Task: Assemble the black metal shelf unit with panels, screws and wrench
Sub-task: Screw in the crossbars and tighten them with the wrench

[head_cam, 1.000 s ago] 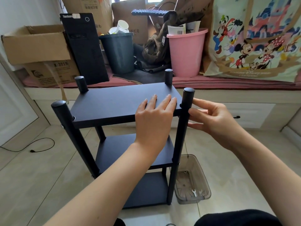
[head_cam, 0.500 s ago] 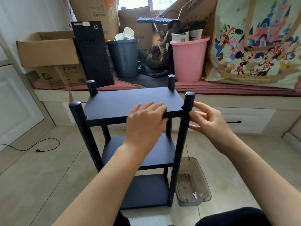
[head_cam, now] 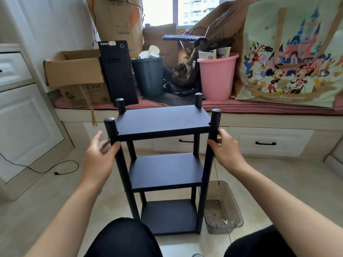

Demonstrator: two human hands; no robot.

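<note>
The black shelf unit (head_cam: 163, 164) stands upright on the floor at the centre of the frame, all three panels seated between four posts. The right hand (head_cam: 225, 145) wraps its fingers around the front right post just below the top panel, while the left hand (head_cam: 99, 151) is spread loosely at the front left post (head_cam: 118, 156), thumb touching it, not yet gripping. It looks rigid and fairly light, smooth-coated and perhaps slippery, so I'd hold both front posts just under a panel.
</note>
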